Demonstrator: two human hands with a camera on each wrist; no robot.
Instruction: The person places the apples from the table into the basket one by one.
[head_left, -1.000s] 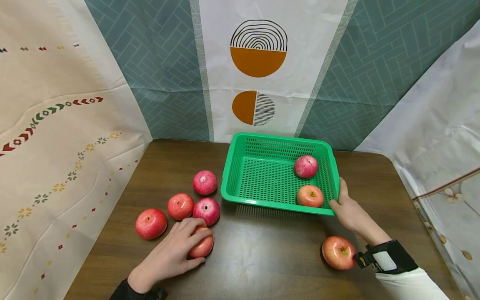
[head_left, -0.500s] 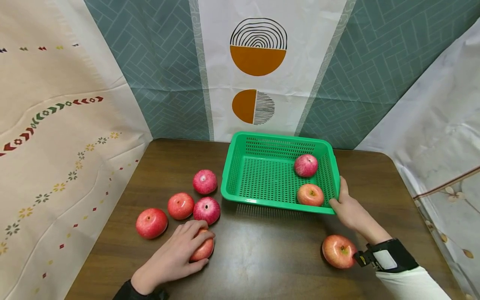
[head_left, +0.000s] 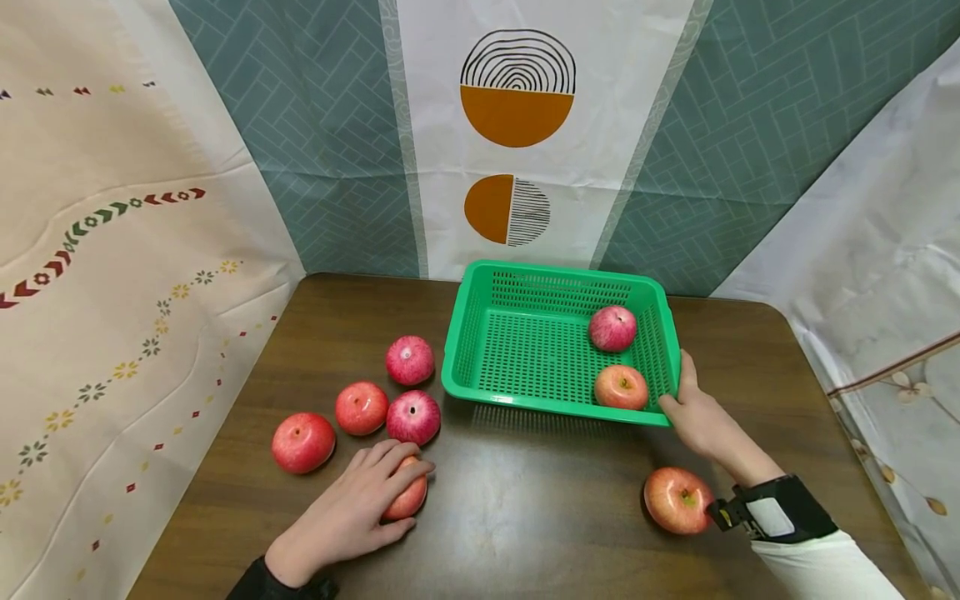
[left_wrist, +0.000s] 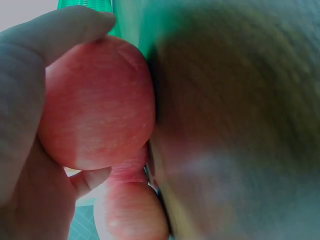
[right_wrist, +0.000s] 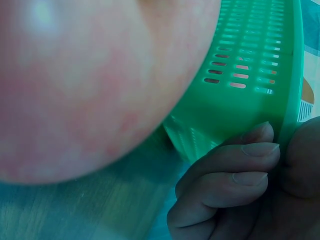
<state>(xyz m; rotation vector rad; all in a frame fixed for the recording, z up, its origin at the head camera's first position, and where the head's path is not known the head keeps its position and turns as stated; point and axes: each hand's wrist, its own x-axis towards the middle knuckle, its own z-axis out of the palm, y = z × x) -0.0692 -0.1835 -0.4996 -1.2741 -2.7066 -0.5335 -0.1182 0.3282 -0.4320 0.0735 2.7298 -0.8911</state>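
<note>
My left hand grips a red apple on the table, at the near end of a loose group of apples. In the left wrist view that apple sits between thumb and fingers, its side right at the tabletop. On the right side, my right hand holds the near right corner of a green plastic basket, thumb over the rim and fingers curled against its outer wall. Inside the basket are a dark pink apple and a paler apple, both toward the right.
Beyond my left hand lie more apples: a red one, another red one and two dark pink ones, one nearer and one farther. A large apple sits beside my right wrist. Patterned cloth hangs behind the table.
My left hand has shifted slightly to the right over the apple it grips. The right hand and the basket stay in place.
</note>
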